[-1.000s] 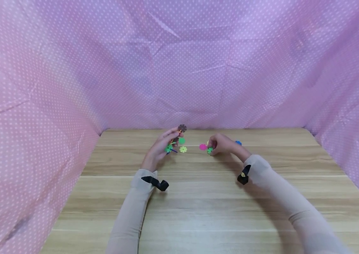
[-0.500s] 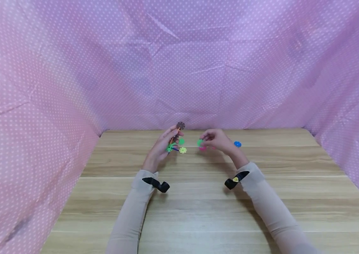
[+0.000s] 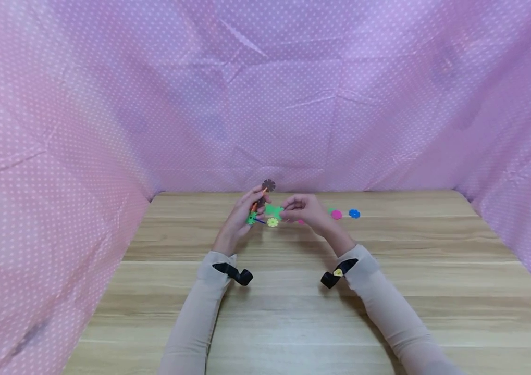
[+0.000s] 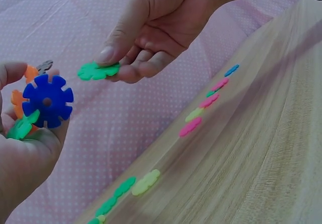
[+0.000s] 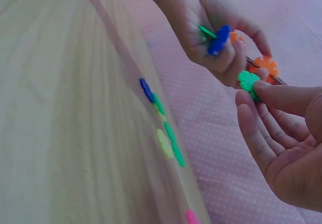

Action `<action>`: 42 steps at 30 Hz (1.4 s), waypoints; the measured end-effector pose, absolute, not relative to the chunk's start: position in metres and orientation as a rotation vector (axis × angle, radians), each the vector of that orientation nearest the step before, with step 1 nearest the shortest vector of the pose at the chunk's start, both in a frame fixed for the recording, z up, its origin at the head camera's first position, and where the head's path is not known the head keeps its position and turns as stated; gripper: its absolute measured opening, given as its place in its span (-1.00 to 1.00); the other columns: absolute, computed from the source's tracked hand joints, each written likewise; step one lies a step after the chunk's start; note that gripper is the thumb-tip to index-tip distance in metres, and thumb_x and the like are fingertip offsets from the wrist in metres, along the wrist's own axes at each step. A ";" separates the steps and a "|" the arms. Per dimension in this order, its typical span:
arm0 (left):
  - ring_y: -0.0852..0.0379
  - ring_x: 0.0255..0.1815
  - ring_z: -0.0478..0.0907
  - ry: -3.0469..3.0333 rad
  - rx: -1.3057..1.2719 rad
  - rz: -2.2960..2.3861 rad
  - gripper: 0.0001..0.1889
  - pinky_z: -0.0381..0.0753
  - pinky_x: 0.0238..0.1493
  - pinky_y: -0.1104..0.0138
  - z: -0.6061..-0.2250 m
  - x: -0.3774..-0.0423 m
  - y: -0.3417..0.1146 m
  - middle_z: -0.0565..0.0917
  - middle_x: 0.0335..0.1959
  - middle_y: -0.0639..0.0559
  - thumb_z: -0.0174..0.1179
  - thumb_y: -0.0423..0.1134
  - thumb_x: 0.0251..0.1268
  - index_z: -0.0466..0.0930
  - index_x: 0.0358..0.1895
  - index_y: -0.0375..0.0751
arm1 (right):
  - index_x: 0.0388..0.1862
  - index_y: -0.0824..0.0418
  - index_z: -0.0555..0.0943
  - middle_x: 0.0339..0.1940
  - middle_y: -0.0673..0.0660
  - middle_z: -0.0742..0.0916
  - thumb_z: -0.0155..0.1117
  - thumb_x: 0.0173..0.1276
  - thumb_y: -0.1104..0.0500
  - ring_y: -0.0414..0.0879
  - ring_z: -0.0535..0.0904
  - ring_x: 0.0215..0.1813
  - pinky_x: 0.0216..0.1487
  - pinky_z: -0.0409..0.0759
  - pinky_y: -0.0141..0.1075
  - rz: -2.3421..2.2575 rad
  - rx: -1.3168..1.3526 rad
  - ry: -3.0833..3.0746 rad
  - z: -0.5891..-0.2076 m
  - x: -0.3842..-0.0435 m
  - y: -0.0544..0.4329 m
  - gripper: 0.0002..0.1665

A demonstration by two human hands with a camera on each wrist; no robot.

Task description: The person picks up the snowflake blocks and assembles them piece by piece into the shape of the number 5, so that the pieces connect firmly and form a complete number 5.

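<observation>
My left hand point(image 3: 238, 217) holds a small assembly of notched plastic snowflake discs above the table. A dark brown disc point(image 3: 269, 185) tops it; an orange disc point(image 5: 266, 67), a blue disc point(image 4: 56, 90) and a green disc point(image 4: 22, 127) are joined on below, partly covered by the fingers. Between thumb and fingertips, my right hand point(image 3: 311, 212) pinches a separate green disc point(image 4: 91, 72). In the right wrist view this green disc is close to the assembly; whether they touch I cannot tell.
Loose discs lie along the far part of the wooden table point(image 3: 284, 302): a yellow disc point(image 3: 272, 222) near the left hand, a pink disc point(image 3: 336, 214) and a blue disc point(image 3: 354, 213) at right. A pink dotted cloth point(image 3: 265, 104) hangs behind and at the sides.
My right hand has risen from the table and moved left towards the left hand, carrying the green disc. Pink and blue discs at right are uncovered. The left hand has barely moved.
</observation>
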State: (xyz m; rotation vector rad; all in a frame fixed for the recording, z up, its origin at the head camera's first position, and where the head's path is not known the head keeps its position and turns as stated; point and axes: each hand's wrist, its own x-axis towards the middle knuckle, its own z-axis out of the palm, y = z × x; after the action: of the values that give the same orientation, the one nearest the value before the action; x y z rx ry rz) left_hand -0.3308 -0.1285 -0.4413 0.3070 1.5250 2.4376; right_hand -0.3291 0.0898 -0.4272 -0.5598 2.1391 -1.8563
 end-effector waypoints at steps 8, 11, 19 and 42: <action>0.32 -0.53 0.28 1.443 0.272 2.569 -0.84 0.34 -0.61 0.60 -0.438 -0.329 -0.127 0.54 -0.25 0.04 -0.10 -0.25 0.64 0.43 0.10 -0.05 | 0.13 0.47 0.62 -0.26 0.13 0.79 0.39 0.34 0.36 -0.11 0.77 -0.24 0.14 0.62 0.30 -1.896 -0.552 2.095 -0.426 -0.320 0.080 -0.60; 0.32 -0.53 0.27 1.449 0.261 2.593 -0.85 0.33 -0.61 0.59 -0.438 -0.329 -0.127 0.54 -0.26 0.03 -0.10 -0.25 0.64 0.42 0.09 -0.05 | 0.08 0.51 0.61 -0.28 0.11 0.79 0.39 0.33 0.38 -0.12 0.77 -0.26 0.12 0.65 0.27 -1.919 -0.568 2.065 -0.428 -0.318 0.077 -0.63; 0.30 -0.50 0.26 1.532 0.225 2.582 -0.79 0.33 -0.58 0.57 -0.440 -0.329 -0.126 0.55 -0.26 0.09 -0.10 -0.21 0.65 0.41 0.18 -0.04 | 0.03 0.48 0.61 -0.28 0.13 0.78 0.38 0.33 0.38 0.21 0.79 -0.14 0.09 0.69 0.19 -1.932 -0.558 2.046 -0.433 -0.316 0.069 -0.68; 0.23 -0.51 0.21 1.614 0.251 2.673 -0.86 0.25 -0.53 0.52 -0.444 -0.334 -0.121 0.56 -0.35 0.13 -0.06 -0.20 0.64 0.47 0.03 -0.09 | 0.02 0.51 0.62 -0.37 0.05 0.80 0.38 0.33 0.40 -0.12 0.78 -0.34 -0.05 0.78 0.00 -2.097 -0.477 2.076 -0.444 -0.315 0.056 -0.69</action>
State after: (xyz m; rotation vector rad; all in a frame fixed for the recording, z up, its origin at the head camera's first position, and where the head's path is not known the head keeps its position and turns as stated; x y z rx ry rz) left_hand -0.3342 -0.1213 -0.4442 0.2506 1.6138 2.6729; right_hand -0.3146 0.0562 -0.4440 -0.4770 2.0756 -2.0974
